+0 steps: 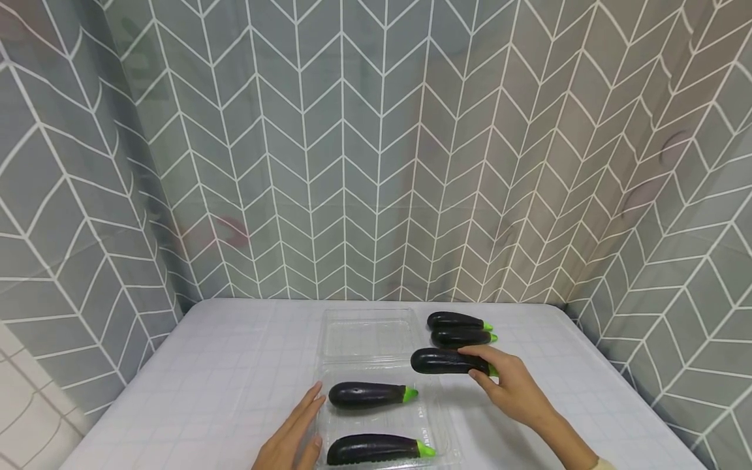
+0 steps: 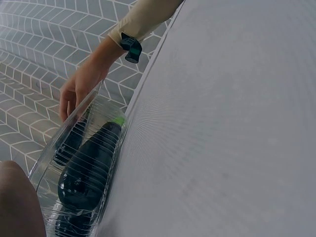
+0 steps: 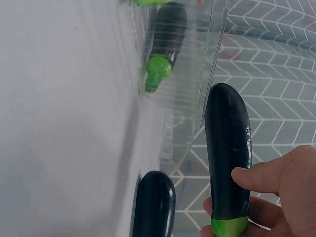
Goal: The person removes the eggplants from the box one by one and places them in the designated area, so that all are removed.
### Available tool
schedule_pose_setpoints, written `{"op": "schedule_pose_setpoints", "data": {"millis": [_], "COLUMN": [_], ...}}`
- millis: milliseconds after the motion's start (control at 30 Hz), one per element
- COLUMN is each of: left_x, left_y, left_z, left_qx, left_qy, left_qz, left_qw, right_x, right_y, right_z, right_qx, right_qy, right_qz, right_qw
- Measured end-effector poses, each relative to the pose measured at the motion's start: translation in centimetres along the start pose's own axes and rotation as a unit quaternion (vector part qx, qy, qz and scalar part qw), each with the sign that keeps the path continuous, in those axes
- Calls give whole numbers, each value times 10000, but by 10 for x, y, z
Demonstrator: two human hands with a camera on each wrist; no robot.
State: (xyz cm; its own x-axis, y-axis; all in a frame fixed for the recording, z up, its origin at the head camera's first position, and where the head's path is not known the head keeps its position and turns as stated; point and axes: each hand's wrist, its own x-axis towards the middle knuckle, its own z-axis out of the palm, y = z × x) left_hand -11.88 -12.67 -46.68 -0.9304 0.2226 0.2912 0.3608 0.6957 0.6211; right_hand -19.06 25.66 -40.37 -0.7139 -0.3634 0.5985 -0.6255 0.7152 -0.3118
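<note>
Left hand [image 1: 292, 436]: fingers straight and relaxed, lying flat against the left edge of the clear plastic tray [image 1: 437, 427] at the near centre of the bench [image 1: 223, 365]. It grasps nothing.

Tray: a hinged clamshell, its lid [image 1: 367, 334] laid open on the far side. The near compartment holds two eggplants lying crosswise, green stems to the right. The farther tray eggplant [image 1: 370, 394] lies just right of the left hand's fingertips; the nearer tray eggplant [image 1: 378, 449] lies beside the heel of that hand. The left wrist view shows the ribbed tray wall with a dark eggplant [image 2: 89, 165] behind it.

Right hand [image 1: 506, 382]: clenched around the stem end of a third eggplant [image 1: 446, 361], thumb on the near side and fingers over the top. This held eggplant lies level, crosswise, at the right edge of the tray, about where lid meets base; whether it touches the bench cannot be told. The right wrist view confirms thumb and fingers [image 3: 276, 180] pinching the eggplant just above its green cap.

Far right: two loose eggplants [image 1: 458, 329] lie side by side on the bench, just beyond the held one, beside the lid.
</note>
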Motion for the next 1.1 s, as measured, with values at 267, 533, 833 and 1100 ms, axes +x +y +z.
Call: {"op": "schedule_pose_setpoints", "data": {"millis": [267,533,833,1100], "left_x": [4,1,1,0], "left_y": [-5,-1,-2,-4], "left_z": [0,-1,0,0], "left_qx": [115,-37,-163,-108], "left_qy": [168,7,74,55], "left_qz": [303,69,86,236], "left_qw": [9993,10000,9998,9996], "right_x": [-3,-9,-13,-19], "right_y": [13,21,38,48], "right_z": [-2,-7,-10,-7], "right_qx": [-68,-234,-291,-212], "right_qy": [131,181,191,160], "right_qz": [59,324,381,397], "right_qw": [9999,9990,9987,9989]}}
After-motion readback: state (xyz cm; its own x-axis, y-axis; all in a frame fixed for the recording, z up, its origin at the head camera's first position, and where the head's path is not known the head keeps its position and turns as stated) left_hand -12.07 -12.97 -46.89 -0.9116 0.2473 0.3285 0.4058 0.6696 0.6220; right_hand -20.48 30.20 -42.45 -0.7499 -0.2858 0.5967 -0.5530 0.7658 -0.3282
